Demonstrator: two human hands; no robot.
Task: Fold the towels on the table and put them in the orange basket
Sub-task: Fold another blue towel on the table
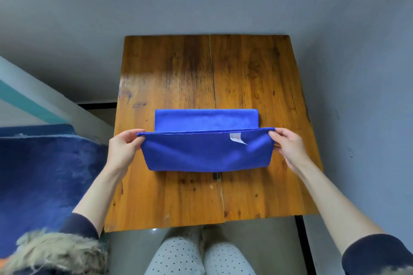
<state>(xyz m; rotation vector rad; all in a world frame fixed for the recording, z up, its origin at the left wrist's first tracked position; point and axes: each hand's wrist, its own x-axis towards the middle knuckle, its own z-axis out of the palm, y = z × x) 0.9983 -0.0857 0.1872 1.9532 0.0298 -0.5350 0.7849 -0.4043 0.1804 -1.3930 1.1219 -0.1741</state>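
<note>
A blue towel lies on the wooden table, near its middle. Its near half is lifted and doubled over toward the far half, which stays flat on the wood. A small white label shows near the raised edge on the right. My left hand pinches the left corner of that raised edge. My right hand pinches the right corner. The edge is pulled taut between them. A sliver of orange shows at the bottom left corner; I cannot tell whether it is the basket.
A dark blue rug or cushion lies to the left of the table. A fur-trimmed cuff sits at the bottom left. My knees in dotted trousers are under the table's near edge. Grey walls stand behind and to the right.
</note>
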